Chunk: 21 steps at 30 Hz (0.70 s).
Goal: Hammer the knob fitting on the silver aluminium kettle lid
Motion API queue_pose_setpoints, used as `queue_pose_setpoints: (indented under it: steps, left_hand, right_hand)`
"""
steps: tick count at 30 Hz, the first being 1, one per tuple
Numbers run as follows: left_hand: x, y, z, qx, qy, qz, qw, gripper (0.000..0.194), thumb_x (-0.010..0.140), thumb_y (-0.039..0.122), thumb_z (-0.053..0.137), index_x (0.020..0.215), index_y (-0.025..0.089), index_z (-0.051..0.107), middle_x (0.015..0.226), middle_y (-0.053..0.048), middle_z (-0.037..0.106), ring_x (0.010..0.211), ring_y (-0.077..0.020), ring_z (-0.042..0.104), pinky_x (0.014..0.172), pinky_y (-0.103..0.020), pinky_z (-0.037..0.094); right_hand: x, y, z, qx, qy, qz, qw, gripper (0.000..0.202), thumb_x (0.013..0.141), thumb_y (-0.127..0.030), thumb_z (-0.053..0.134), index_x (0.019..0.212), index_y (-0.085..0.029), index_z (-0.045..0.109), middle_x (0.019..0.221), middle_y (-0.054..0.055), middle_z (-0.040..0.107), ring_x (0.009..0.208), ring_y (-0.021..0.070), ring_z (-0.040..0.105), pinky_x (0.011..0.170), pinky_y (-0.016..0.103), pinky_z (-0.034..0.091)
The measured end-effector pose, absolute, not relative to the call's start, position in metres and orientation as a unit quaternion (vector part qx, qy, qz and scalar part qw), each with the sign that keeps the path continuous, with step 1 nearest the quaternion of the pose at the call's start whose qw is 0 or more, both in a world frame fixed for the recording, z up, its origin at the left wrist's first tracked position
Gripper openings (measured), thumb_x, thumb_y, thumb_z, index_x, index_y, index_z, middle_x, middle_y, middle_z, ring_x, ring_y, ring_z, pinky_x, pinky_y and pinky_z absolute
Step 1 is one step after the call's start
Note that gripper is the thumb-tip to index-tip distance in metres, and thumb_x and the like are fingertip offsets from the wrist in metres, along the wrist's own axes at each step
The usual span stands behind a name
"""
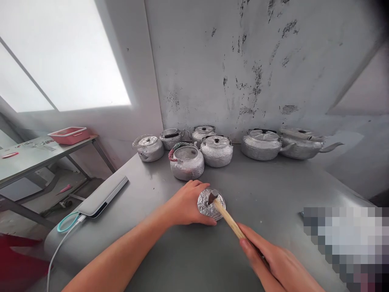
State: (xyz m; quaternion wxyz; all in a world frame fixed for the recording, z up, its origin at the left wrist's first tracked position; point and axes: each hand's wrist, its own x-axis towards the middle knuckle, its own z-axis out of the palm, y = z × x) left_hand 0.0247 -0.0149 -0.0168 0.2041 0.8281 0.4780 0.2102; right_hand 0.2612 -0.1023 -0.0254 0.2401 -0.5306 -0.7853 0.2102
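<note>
My left hand grips the rim of a round, dented silver metal lid on the grey table, fingers behind it and thumb along the near side. A hammer with a pale wooden handle is held in my right hand, fingers wrapped round the handle's lower part. Its small dark head overlaps the middle of the lid; I cannot tell whether they touch. Just beyond my left hand stands a silver kettle with a red and green wrapped handle and no lid on it.
Several more silver kettles line the back of the table by the wall. A white power bank with a cable lies at the left edge. A side table holds a pink basket. A pixelated patch covers the right edge.
</note>
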Motion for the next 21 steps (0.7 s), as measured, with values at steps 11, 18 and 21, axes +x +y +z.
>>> queue_pose_setpoints:
  steps: [11, 18, 21]
  left_hand:
    - [0.0237, -0.0148, -0.0138, 0.825, 0.489, 0.196, 0.206, 0.098, 0.059, 0.067, 0.078, 0.142, 0.027, 0.046, 0.14, -0.008, 0.054, 0.13, -0.0334, 0.048, 0.109, -0.045, 0.041]
    - [0.0233, -0.0149, -0.0147, 0.828, 0.484, 0.193, 0.205, 0.096, 0.06, 0.064, 0.078, 0.142, 0.026, 0.046, 0.143, -0.007, 0.052, 0.132, -0.0331, 0.047, 0.112, -0.045, 0.039]
    - [0.023, -0.0151, -0.015, 0.828, 0.483, 0.193, 0.209, 0.095, 0.06, 0.061, 0.079, 0.142, 0.028, 0.046, 0.144, -0.006, 0.052, 0.133, -0.0323, 0.046, 0.112, -0.044, 0.039]
  right_hand:
    - [0.2644, -0.0988, -0.0233, -0.528, -0.784, 0.227, 0.234, 0.038, 0.1, -0.041, 0.035, 0.11, -0.032, 0.07, 0.054, -0.003, 0.066, 0.048, 0.0223, 0.065, 0.047, 0.028, 0.049]
    - [0.2675, -0.095, -0.0221, -0.527, -0.791, 0.22, 0.221, 0.037, 0.1, -0.039, 0.035, 0.116, -0.033, 0.068, 0.058, -0.003, 0.068, 0.049, 0.0216, 0.066, 0.049, 0.028, 0.051]
    - [0.2692, -0.095, -0.022, -0.528, -0.794, 0.21, 0.216, 0.036, 0.1, -0.039, 0.037, 0.118, -0.033, 0.068, 0.06, -0.003, 0.07, 0.051, 0.0214, 0.067, 0.048, 0.027, 0.05]
